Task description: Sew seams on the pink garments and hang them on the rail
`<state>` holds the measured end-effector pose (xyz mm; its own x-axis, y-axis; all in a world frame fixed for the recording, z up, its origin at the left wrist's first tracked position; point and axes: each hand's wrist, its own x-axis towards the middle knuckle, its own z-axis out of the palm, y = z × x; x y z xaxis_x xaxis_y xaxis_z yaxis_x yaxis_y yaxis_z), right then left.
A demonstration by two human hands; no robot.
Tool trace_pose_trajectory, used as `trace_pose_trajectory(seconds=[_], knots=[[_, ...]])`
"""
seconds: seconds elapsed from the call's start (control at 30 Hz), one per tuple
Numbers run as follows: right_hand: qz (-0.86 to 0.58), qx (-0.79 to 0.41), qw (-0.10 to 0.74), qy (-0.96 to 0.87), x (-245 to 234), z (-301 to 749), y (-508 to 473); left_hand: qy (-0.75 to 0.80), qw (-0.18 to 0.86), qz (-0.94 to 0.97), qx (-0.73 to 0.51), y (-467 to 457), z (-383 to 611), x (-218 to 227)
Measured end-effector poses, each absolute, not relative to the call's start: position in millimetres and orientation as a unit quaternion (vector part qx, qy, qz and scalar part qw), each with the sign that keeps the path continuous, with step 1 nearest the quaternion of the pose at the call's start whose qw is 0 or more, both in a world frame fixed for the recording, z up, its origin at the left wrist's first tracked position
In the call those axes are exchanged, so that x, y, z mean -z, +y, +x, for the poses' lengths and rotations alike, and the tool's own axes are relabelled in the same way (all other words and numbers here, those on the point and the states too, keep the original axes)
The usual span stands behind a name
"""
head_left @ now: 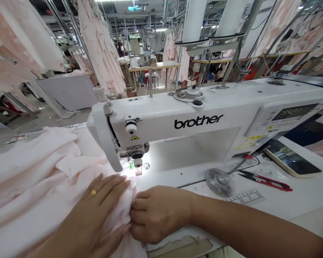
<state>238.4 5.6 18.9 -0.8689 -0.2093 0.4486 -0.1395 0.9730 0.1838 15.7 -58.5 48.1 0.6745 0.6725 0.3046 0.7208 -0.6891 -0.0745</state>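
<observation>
Pale pink fabric (43, 186) lies in loose folds over the left side of the machine bed, its edge running under the lit needle area of a white sewing machine (161, 120). My left hand (101, 200), with a ring on one finger, rests flat on the cloth just in front of the presser foot (131, 165), fingers stretched forward. Beside it, my right hand (157, 213) is closed with the fingers curled in, gripping the right edge of the fabric. Its fingertips are partly hidden, close to my left thumb.
Right of the hands are a clear round disc (220, 182), red-handled thread snips (267, 180) and a phone (292, 157). A beige cloth piece (180, 247) lies at the front edge. Thread cones (195, 21) stand behind the machine, and garments (99, 46) hang beyond.
</observation>
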Motion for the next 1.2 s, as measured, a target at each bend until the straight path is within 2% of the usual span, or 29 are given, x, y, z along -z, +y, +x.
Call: trace_pose_trajectory(seconds=[0.1,0.17,0.37,0.5,0.63,0.77,0.83,0.97,1.07,1.2], knots=[[0.054,0.044,0.236,-0.969,-19,238,2,-0.405,0.125,-0.891,0.165,-77,20,-27],[0.019,0.028,0.221,-0.975,-23,239,2,-0.447,0.105,-0.871,0.174,-76,19,-19],[-0.008,-0.073,0.119,-0.99,-29,245,6,-0.601,-0.091,-0.774,0.178,-26,3,-63],[-0.009,-0.147,0.187,-0.971,-21,243,11,-0.584,-0.123,-0.772,0.219,-14,7,-68],[-0.172,-0.12,0.238,-0.948,-19,236,6,-0.567,-0.044,-0.793,0.219,-21,12,-42],[-0.283,-0.129,0.185,-0.932,-25,230,-4,-0.546,0.046,-0.81,0.207,-24,6,-32],[-0.287,-0.156,0.162,-0.931,-26,229,-4,-0.52,0.067,-0.825,0.212,-24,4,-35],[-0.212,-0.191,0.169,-0.943,-25,231,8,-0.456,0.088,-0.855,0.233,-27,8,-43],[-0.154,-0.191,0.146,-0.958,-21,234,20,-0.433,0.01,-0.865,0.254,-32,14,-44],[-0.099,-0.174,0.142,-0.969,-20,238,28,-0.501,-0.205,-0.807,0.236,-37,18,-45]])
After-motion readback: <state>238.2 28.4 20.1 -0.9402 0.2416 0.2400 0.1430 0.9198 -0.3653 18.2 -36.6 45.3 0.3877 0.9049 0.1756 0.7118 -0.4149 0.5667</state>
